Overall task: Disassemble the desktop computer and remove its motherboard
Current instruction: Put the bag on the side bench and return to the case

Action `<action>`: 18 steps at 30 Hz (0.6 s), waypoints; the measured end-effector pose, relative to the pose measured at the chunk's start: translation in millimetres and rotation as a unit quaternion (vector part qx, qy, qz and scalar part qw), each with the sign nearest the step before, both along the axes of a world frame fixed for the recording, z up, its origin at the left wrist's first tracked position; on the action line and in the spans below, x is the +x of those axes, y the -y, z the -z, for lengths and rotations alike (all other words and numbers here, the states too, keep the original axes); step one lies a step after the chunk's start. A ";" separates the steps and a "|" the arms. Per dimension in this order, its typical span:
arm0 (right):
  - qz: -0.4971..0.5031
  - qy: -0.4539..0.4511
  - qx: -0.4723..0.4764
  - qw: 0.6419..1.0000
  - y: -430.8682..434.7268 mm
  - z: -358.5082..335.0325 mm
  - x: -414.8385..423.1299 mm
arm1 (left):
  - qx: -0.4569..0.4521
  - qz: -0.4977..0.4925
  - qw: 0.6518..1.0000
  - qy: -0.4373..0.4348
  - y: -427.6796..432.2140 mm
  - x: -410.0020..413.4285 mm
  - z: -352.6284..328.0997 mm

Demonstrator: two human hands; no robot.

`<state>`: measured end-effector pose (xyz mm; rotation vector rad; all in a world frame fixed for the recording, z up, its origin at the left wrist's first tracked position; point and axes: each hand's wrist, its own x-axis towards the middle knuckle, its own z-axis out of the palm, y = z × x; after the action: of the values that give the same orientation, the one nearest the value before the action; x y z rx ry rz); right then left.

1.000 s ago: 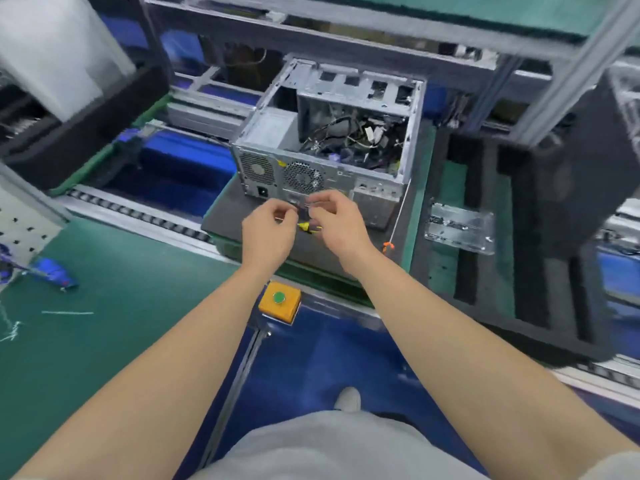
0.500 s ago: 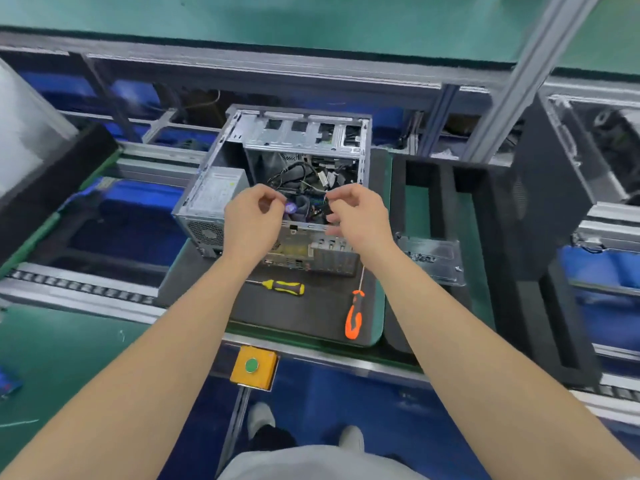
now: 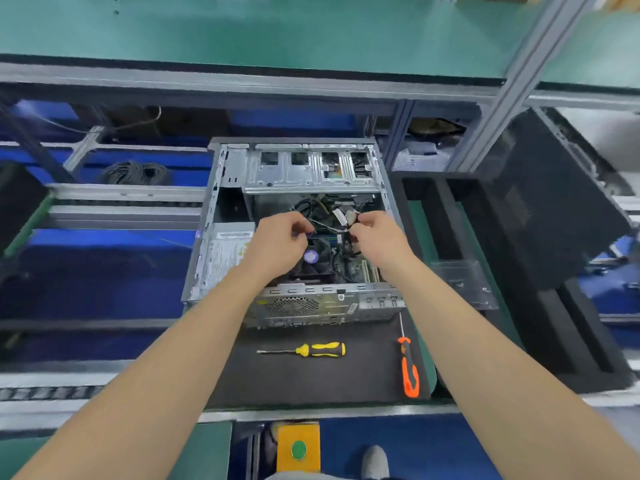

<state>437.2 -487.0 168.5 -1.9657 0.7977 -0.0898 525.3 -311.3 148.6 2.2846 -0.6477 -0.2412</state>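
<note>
Both hands worked inside the open desktop computer at mid-frame.

The desktop computer (image 3: 304, 174) lay open-side up on a dark mat (image 3: 311, 379) in the centre of the frame. The left hand (image 3: 280, 244) and right hand (image 3: 377, 237) were inside it, just above the motherboard (image 3: 356, 267), which sat low in the case between and beneath them. The right hand pinched the cables (image 3: 337, 216). The left hand's fingers were curled beside them, but whether they gripped one could not be told. A yellow screwdriver (image 3: 311, 349) and an orange screwdriver (image 3: 409, 370) lay on the mat below the case.

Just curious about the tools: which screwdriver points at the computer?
The orange-handled screwdriver, on the right; its shaft aims at the computer case. The yellow-handled screwdriver lies crosswise.
</note>
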 end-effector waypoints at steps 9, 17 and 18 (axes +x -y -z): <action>0.111 -0.005 0.102 0.989 3.0 21.6 29.0 | -0.021 0.056 0.996 0.072 37.3 43.7 -1.8; 0.220 0.050 0.184 0.957 2.7 23.6 61.1 | 0.024 0.132 0.968 0.211 85.0 60.4 -3.3; 0.228 0.057 0.192 0.953 2.4 24.4 64.5 | 0.049 0.149 0.963 0.219 90.0 61.4 -2.3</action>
<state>501.7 -489.5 144.1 -1.3737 1.0903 -0.2956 586.7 -401.3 150.9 2.3451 -1.2357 0.1009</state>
